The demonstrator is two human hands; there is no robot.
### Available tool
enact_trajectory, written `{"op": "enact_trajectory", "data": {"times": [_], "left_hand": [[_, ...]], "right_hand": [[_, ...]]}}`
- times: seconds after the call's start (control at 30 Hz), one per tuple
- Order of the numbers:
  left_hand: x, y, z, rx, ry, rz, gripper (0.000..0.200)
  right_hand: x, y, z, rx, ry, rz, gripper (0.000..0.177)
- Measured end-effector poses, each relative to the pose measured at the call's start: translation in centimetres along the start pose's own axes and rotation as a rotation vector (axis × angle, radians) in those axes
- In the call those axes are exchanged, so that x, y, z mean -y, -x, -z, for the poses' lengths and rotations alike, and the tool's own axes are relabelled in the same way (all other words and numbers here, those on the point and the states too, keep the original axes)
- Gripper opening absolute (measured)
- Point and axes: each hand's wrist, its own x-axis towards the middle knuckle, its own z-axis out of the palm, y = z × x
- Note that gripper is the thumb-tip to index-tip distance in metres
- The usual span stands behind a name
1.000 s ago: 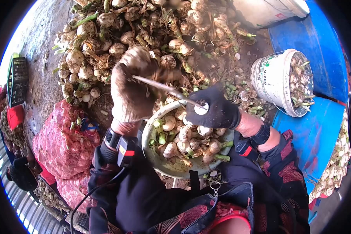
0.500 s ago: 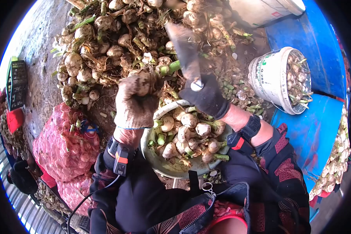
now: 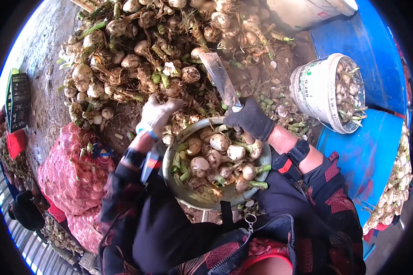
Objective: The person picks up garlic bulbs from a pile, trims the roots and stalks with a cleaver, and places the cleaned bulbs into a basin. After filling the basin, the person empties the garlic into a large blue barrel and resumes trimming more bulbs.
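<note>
My right hand (image 3: 250,119), in a dark glove, grips a knife (image 3: 219,78) by its handle. The broad blade points up and left across the near edge of the garlic pile (image 3: 137,59). My left hand (image 3: 158,113), in a dirty white glove, is at the pile's near edge with fingers stretched toward the bulbs and nothing visible in them. Below and between both hands stands a round basin (image 3: 170,172) with several trimmed garlic bulbs (image 3: 219,142) in it, some with short green stems.
A white bucket (image 3: 303,89) of garlic stands tilted at the right, beside blue barrels (image 3: 362,156). Another pale bucket (image 3: 303,11) is at the top right. Filled pink mesh sacks (image 3: 75,172) lie to the left, with a black crate (image 3: 17,103) farther off. Stem scraps litter the ground.
The garlic bulb with a green stem has left my left hand, whose fingers have opened toward the pile. My right hand and the knife have lowered slightly.
</note>
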Motion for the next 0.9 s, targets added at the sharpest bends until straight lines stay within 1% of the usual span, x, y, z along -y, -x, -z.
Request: {"op": "enact_trajectory", "data": {"times": [0.07,0.13,0.17,0.2,0.27,0.3,0.33,0.37,0.4,0.43,0.47,0.5,0.53,0.57,0.6,0.63,0.67,0.73,0.77,0.8,0.87,0.9], "left_hand": [[-2.5,-0.2,-4.6,-0.375,-0.413,0.112,0.049],[3.2,-4.4,-2.4,-0.029,-0.974,-0.227,0.036],[5.1,-5.4,-1.9,-0.033,-0.97,-0.221,0.036],[6.6,-6.4,-1.6,-0.124,-0.977,-0.22,0.034],[6.8,-7.0,-1.5,-0.304,-0.991,-0.22,0.03],[7.2,-6.6,-1.3,-0.143,-0.484,-0.649,0.037],[4.8,-4.8,-2.2,-0.143,-0.486,-0.647,0.037],[0.6,-2.3,-3.9,-0.284,-0.13,-0.304,0.042],[-1.7,-1.0,-4.7,-0.414,0.227,0.043,0.047],[1.0,-1.9,-3.2,-0.547,0.045,-0.171,0.045],[0.7,-1.7,-2.7,-0.534,0.144,-0.318,0.042],[0.4,-1.0,-1.8,-0.5,0.216,-0.195,0.04],[-1.2,0.4,-1.5,-0.463,0.287,-0.075,0.038],[-1.0,0.7,0.0,-0.353,0.319,-0.09,0.039],[-0.9,0.4,0.7,-0.351,0.378,-0.13,0.043],[-0.6,-0.1,0.8,-0.387,0.343,-0.142,0.044],[-1.0,-0.1,0.3,-0.423,0.309,-0.152,0.045],[-1.8,0.1,-0.5,-0.316,0.379,-0.109,0.038],[-1.9,-0.5,-0.4,-0.319,0.375,-0.107,0.041],[-1.6,0.0,-1.1,-0.349,0.32,-0.158,0.042],[-1.9,0.5,-2.1,-0.345,0.015,0.003,0.05],[0.4,-0.6,-1.9,-0.357,-0.087,-0.021,0.057]], "right_hand": [[-0.4,0.0,0.1,0.004,0.001,-0.022,0.018],[-0.5,-0.1,0.0,0.008,0.005,-0.044,0.018],[-0.5,-0.2,0.0,0.009,0.005,-0.06,0.018],[-0.5,-0.2,0.0,0.014,0.008,-0.061,0.018],[-0.4,-0.1,0.3,0.041,0.013,-0.014,0.019],[-0.5,-0.2,0.4,0.042,0.012,-0.013,0.019],[-0.9,-0.2,0.5,0.015,-0.009,0.015,0.019],[-1.2,-0.3,0.5,-0.01,-0.029,0.042,0.02],[-1.1,-0.2,0.6,-0.004,-0.03,0.041,0.02],[-1.0,-0.2,0.7,-0.011,0.009,0.016,0.017],[-0.9,-0.2,0.8,-0.019,0.046,-0.009,0.016],[-1.8,-0.6,1.2,-0.056,0.197,0.126,0.015],[-1.3,-0.6,1.0,-0.052,0.192,0.129,0.015],[-0.5,-0.5,0.9,-0.048,0.291,0.256,0.016],[0.3,-0.4,0.8,-0.044,0.39,0.382,0.017],[1.0,-0.6,0.7,-0.041,0.488,0.417,0.023],[1.6,-0.7,0.5,-0.041,0.487,0.417,0.023],[2.4,-1.1,0.1,-0.121,0.672,0.509,0.028],[2.1,-1.6,0.1,-0.153,0.603,0.582,0.026],[2.3,-1.6,0.3,-0.152,0.61,0.581,0.026],[2.6,-1.3,0.7,-0.166,0.523,0.451,0.024],[2.5,-1.4,1.0,-0.128,0.501,0.434,0.023]]}}
